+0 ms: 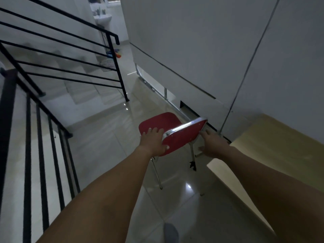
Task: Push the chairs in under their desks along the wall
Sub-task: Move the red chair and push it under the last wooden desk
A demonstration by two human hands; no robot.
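Note:
A red chair [162, 121] with a chrome-edged backrest and thin metal legs stands on the tiled floor in the middle of the view. My left hand [153, 141] grips the left end of the backrest, fingers over the top and thumb on the back. At the right end of the backrest, my right hand [213, 142] has its fingers spread and just touching the edge. A white desk [175, 71] runs along the right wall beyond the chair. A pale wooden desk top [263, 146] lies close at the right.
A black metal stair railing [57, 67] fences the stairwell on the left. The glossy tiled floor [108, 137] lies between railing and desks. Small coloured items [116, 53] sit on the floor far back near a white basin [103, 19]. A grey foot [171, 232] shows at the bottom.

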